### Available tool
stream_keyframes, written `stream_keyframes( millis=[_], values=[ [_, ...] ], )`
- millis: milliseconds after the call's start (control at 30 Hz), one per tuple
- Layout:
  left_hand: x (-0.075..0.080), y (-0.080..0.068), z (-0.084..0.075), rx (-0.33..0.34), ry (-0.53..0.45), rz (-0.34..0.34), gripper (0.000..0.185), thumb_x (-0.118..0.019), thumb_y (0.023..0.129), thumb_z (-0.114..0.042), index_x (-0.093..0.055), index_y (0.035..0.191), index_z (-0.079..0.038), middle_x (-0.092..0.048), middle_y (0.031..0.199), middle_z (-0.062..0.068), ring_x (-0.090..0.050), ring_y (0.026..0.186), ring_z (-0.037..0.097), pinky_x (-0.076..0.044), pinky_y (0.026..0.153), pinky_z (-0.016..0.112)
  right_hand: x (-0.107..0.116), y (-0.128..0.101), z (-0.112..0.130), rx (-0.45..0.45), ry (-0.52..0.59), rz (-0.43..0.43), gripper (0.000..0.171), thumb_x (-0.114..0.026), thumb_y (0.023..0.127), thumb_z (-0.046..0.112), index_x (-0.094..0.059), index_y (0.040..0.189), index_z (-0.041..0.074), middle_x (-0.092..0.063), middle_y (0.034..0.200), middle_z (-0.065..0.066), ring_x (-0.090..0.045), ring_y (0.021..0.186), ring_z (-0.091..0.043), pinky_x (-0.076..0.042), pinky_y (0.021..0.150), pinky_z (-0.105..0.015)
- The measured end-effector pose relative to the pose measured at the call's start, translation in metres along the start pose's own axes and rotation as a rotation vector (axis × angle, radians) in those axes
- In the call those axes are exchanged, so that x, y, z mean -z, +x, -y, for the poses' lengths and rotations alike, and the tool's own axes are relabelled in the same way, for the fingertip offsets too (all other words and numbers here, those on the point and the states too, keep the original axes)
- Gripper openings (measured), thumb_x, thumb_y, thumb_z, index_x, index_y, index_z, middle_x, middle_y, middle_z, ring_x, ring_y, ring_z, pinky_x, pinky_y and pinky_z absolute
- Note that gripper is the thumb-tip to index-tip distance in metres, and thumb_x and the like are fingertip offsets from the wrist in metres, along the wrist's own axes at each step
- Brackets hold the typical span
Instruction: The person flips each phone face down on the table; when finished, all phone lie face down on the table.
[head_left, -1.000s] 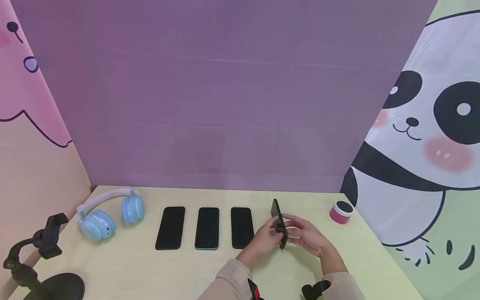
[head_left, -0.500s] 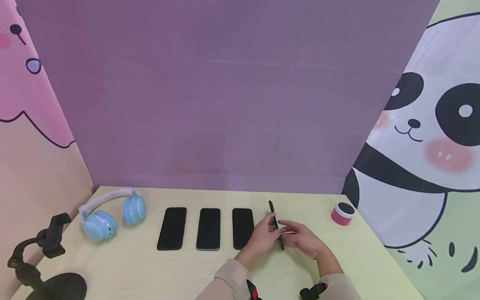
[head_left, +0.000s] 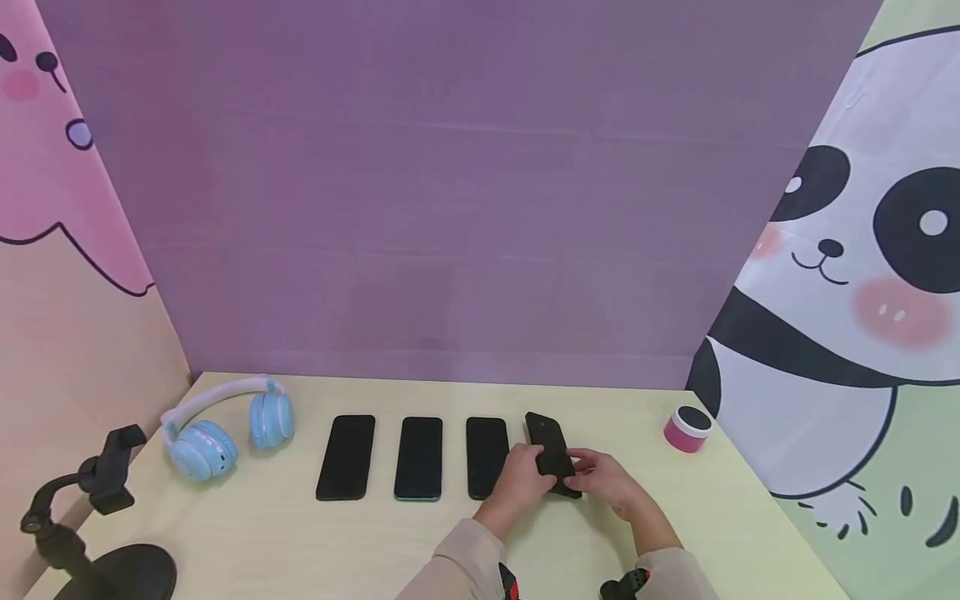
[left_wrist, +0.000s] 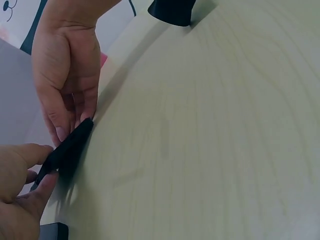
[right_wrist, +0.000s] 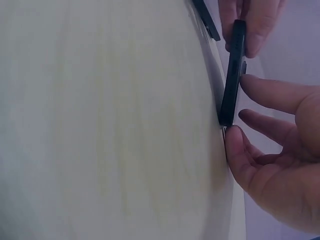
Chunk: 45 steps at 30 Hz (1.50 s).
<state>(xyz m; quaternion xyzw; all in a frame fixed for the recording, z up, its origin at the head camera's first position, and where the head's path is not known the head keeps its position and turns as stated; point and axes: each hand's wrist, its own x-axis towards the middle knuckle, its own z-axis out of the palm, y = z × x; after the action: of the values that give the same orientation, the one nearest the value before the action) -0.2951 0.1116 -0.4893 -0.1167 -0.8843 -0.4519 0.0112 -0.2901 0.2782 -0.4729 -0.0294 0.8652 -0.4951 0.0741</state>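
A black phone (head_left: 550,454) is tilted just above the table, right of a row of phones. My left hand (head_left: 519,479) pinches its left edge between thumb and fingers. At the opposite edge, my right hand (head_left: 611,483) holds the lower right part, with its thumb by the near corner. In the left wrist view the phone (left_wrist: 70,150) slants between the left hand (left_wrist: 22,182) and the right hand (left_wrist: 70,75). The right wrist view has the phone (right_wrist: 233,75) edge-on, the right hand (right_wrist: 285,150) beside it and the left fingers (right_wrist: 257,30) at its far end.
Three black phones, left (head_left: 346,458), middle (head_left: 418,458) and right (head_left: 487,457), lie side by side. Blue headphones (head_left: 201,450) and a black stand (head_left: 112,575) are at the left. A pink jar (head_left: 686,430) stands near the right edge of the table (head_left: 300,550).
The phone has turned in my hands from nearly edge-on to showing a broad black face. Its upper end has swung left. Both hands stay around the same place.
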Motion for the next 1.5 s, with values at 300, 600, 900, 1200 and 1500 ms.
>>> stream_keyframes(
  millis=[300,600,900,1200,1500],
  values=[
    [-0.006,-0.002,0.005,-0.002,0.042,0.010,0.055,-0.079,0.082,-0.017,-0.059,0.128,0.005,-0.052,0.120,0.019,-0.056,0.111,0.031,-0.047,0.093,0.040,-0.001,0.000,0.000,-0.031,-0.088,-0.025,0.055,-0.074,0.079,-0.003,-0.052,0.129,-0.011,-0.059,0.102,-0.018,-0.057,0.091,-0.028,-0.048,0.079,-0.040],
    [-0.013,-0.003,0.003,0.015,0.071,0.012,0.053,-0.078,0.083,-0.015,-0.058,0.128,0.006,-0.051,0.117,0.019,-0.054,0.112,0.033,-0.047,0.093,0.040,0.000,0.002,-0.004,-0.024,-0.113,-0.051,0.056,-0.075,0.077,-0.005,-0.053,0.129,-0.010,-0.057,0.100,-0.018,-0.055,0.088,-0.028,-0.048,0.076,-0.038],
    [-0.019,-0.001,0.004,0.019,0.036,-0.041,0.054,-0.080,0.080,-0.013,-0.059,0.126,0.007,-0.051,0.114,0.017,-0.057,0.107,0.032,-0.048,0.091,0.039,0.000,0.002,-0.004,-0.018,-0.131,-0.059,0.055,-0.075,0.077,-0.006,-0.054,0.129,-0.010,-0.058,0.099,-0.016,-0.056,0.088,-0.027,-0.049,0.076,-0.038],
    [-0.018,-0.001,0.002,0.025,0.002,-0.008,0.055,-0.079,0.081,-0.011,-0.057,0.129,0.008,-0.050,0.117,0.017,-0.052,0.112,0.033,-0.046,0.094,0.040,0.002,0.000,-0.002,-0.025,-0.144,-0.064,0.056,-0.075,0.078,-0.007,-0.053,0.130,-0.010,-0.058,0.098,-0.016,-0.055,0.086,-0.027,-0.050,0.075,-0.037],
    [-0.016,-0.002,0.000,0.039,0.017,0.016,0.055,-0.078,0.082,-0.010,-0.057,0.129,0.008,-0.049,0.116,0.016,-0.051,0.111,0.033,-0.045,0.095,0.041,0.006,0.001,-0.008,-0.002,-0.148,-0.030,0.057,-0.077,0.079,0.000,-0.054,0.130,-0.009,-0.057,0.099,-0.019,-0.054,0.087,-0.030,-0.050,0.075,-0.037]
  ],
)
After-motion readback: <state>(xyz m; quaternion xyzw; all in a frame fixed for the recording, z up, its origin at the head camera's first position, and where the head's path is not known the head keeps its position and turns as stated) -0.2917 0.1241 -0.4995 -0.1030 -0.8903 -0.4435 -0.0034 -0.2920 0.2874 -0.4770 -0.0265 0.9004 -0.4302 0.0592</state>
